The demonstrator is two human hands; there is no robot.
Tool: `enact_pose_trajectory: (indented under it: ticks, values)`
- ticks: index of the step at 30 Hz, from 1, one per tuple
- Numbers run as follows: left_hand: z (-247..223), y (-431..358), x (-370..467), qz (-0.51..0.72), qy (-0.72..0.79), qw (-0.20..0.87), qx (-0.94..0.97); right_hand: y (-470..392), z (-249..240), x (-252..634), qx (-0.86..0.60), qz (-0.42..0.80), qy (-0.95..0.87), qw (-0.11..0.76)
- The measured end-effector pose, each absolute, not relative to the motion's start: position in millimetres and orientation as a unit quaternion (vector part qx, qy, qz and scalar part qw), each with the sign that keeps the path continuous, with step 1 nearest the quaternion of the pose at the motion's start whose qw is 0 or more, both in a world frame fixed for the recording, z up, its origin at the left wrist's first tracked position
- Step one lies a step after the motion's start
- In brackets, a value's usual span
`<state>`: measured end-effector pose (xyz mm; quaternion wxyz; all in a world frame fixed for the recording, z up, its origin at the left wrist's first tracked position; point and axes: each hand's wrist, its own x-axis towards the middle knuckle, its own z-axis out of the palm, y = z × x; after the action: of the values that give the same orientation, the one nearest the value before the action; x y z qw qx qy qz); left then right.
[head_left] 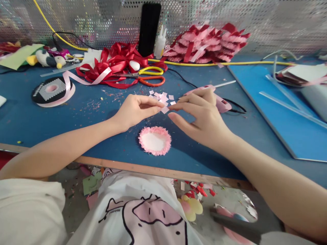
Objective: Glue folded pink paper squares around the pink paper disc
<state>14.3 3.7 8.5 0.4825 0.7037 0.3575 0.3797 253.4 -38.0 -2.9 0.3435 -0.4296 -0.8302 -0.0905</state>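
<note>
My left hand (pixel 139 110) has thumb and forefinger pinched together at a small pale pink square (pixel 165 110), beside a loose pile of similar squares (pixel 160 97). Facing it from the right, my right hand (pixel 198 114) has its thumb and fingers apart, fingertips close to the same square, with nothing visible between them. Below the hands lies a round white disc (pixel 154 141) edged with fluffy pink trim. A pink glue gun (pixel 222 103) rests behind my right hand, which partly hides it.
Red ribbon (pixel 120 61), scissors (pixel 152 75) and a ribbon spool (pixel 52 89) lie to the left and back. A phone (pixel 149 30), a small bottle (pixel 160 43) and stacked pink and red trims (pixel 206 42) stand behind. A blue board (pixel 276 102) lies right.
</note>
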Motion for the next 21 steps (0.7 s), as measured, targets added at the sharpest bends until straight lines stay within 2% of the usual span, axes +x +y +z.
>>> enact_pose_trajectory:
  ticks: [3, 9, 21]
  values:
    - [5.5, 4.2, 14.9, 0.386, 0.322, 0.503, 0.703, -40.8, -1.2, 247.3, -0.437, -0.043, -0.825, 0.356]
    - [2.0, 4.9, 16.3, 0.383, 0.313, 0.517, 0.698, -43.6, 5.5, 246.8, -0.449, -0.034, -0.818, 0.358]
    - [2.3, 10.7, 11.5, 0.377, 0.311, 0.389, 0.781, -42.2, 0.8, 249.5, -0.413, -0.047, -0.832, 0.369]
